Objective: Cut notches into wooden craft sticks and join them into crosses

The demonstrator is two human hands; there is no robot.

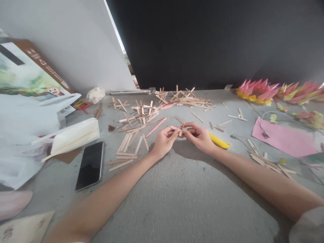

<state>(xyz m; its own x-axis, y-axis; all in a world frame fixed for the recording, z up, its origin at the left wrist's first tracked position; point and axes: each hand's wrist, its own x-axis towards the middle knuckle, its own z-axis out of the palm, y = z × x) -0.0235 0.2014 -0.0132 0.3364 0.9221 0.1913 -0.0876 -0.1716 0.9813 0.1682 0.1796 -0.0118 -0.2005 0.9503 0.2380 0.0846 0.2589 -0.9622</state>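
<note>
Between my two hands are small wooden craft sticks [181,132] that cross one another. My left hand [164,139] pinches one end of them between thumb and fingers. From the other side my right hand [198,135] grips the crossed sticks with thumb and forefinger. How the sticks are joined is hidden by my fingertips. A yellow utility knife [219,141] lies partly behind my right wrist. Just left of my hands are a pink striped pen-like stick [157,127] and several loose craft sticks [125,143].
Crossed stick pieces [143,113] and a stick pile [192,100] lie toward the back panel [215,40]. At left are a phone [90,165] and a plastic bag [27,125]. Pink paper [283,136], a cable [263,126] and folded-paper crowns [257,91] are at right.
</note>
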